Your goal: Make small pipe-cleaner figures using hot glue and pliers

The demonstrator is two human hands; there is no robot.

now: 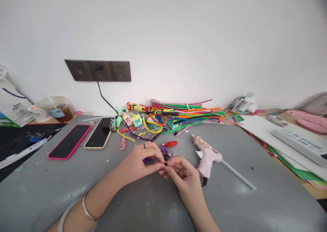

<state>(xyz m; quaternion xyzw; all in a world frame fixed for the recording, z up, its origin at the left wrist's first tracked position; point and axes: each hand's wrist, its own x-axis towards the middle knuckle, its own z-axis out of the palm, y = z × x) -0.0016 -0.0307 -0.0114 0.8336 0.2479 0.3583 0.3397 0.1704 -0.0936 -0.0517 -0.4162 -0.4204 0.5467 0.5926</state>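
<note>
The left hand [141, 162] is pinched up at thumb and fingertips against the right hand [185, 179], whose thumb and forefinger are likewise closed, and both grip a small black piece [166, 164], too covered by the fingers to make out its shape. The piece is held above the near middle of the grey surface [143, 208]. Just beyond it, partly behind the left hand, lie a purple fuzzy figure [165, 151] with yellow bits and a red fuzzy piece [170, 143]; a pink fuzzy piece [123, 143] lies farther left. To the right of the hands a pale pink glue gun [208, 160] rests on its side, nozzle pointing to the far left, a translucent glue stick [238, 174] jutting from its back toward the near right. Farther off, against the wall [178, 37], a heap of coloured fuzzy scraps [135, 119] sits left of a long bundle of fuzzy stems [189, 114], with a black-and-yellow tool [166, 113] across them. On the left side two phones lie flat, a pink-rimmed phone [70, 141] and a cream-rimmed phone [99, 134], with a lidded cup [61, 111] of brown drink beyond. A black cable [106, 101] drops from the socket panel [79, 70]. At the far right are stacked sheets [268, 136] and a white box [301, 145].
</note>
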